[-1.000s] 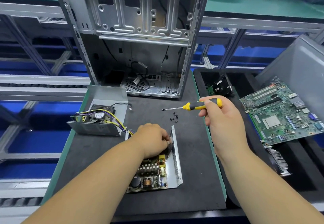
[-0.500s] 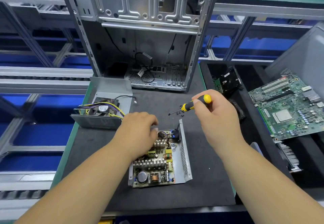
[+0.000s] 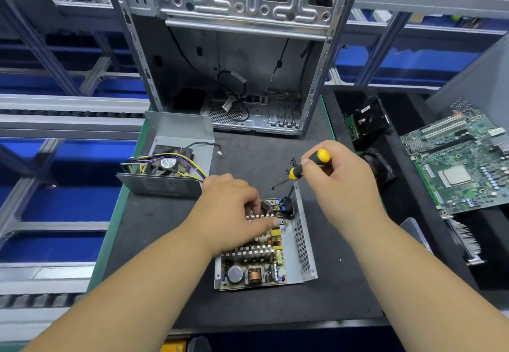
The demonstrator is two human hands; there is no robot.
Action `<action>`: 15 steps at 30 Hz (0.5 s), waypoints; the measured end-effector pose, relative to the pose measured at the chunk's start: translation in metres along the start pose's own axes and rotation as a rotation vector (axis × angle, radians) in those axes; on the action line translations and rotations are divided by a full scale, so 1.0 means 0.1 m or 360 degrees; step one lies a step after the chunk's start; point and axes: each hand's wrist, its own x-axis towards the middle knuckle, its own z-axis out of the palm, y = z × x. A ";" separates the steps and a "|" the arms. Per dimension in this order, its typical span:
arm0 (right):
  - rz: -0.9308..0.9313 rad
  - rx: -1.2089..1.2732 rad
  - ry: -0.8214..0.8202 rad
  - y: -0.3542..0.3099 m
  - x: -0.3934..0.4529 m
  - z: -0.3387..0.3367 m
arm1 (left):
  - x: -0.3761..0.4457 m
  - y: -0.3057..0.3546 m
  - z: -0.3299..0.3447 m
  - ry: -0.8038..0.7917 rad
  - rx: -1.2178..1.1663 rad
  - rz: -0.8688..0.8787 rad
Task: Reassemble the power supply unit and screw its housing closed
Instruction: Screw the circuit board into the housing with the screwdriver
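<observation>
Your left hand lay on the far end of the circuit board, fingers bent down among the parts and the thumb stretched along the finned heat sink; whether the fingertips pinched anything could not be told. The board sat in its open metal tray, whose perforated right wall stood upright, near the middle of the dark mat.

Your right hand gripped the yellow-and-black screwdriver by the handle, fingers curled round it. The shaft slanted down and to the left, its tip above the mat just beyond the tray's far edge, apart from the board.

A small cluster of black screws lay on the mat beside the screwdriver handle.

The housing cover, with the fan and a bundle of yellow and purple wires inside, stood on the mat to the left of your left hand, apart from the tray.

The stripped computer case stood upright at the far edge of the mat. A green motherboard lay in the black tray on the right.
</observation>
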 end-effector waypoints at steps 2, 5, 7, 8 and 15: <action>0.0009 -0.0023 -0.0011 0.00 0.00 -0.01 | 0.01 -0.01 -0.02 -0.0064 0.0065 0.0031; 0.0010 -0.0064 -0.0044 0.01 0.02 -0.01 | 0.03 -0.04 0.00 -0.0069 0.0080 0.0071; 0.0008 -0.0091 -0.0073 0.01 0.02 -0.01 | 0.03 -0.06 0.02 -0.0028 0.0063 0.0080; 0.0008 -0.0097 -0.0081 0.02 0.03 -0.01 | 0.04 -0.07 0.03 -0.0006 0.0052 0.0072; 0.0017 -0.0126 -0.0115 0.04 0.02 -0.01 | 0.07 -0.07 0.06 0.0015 -0.0028 0.0028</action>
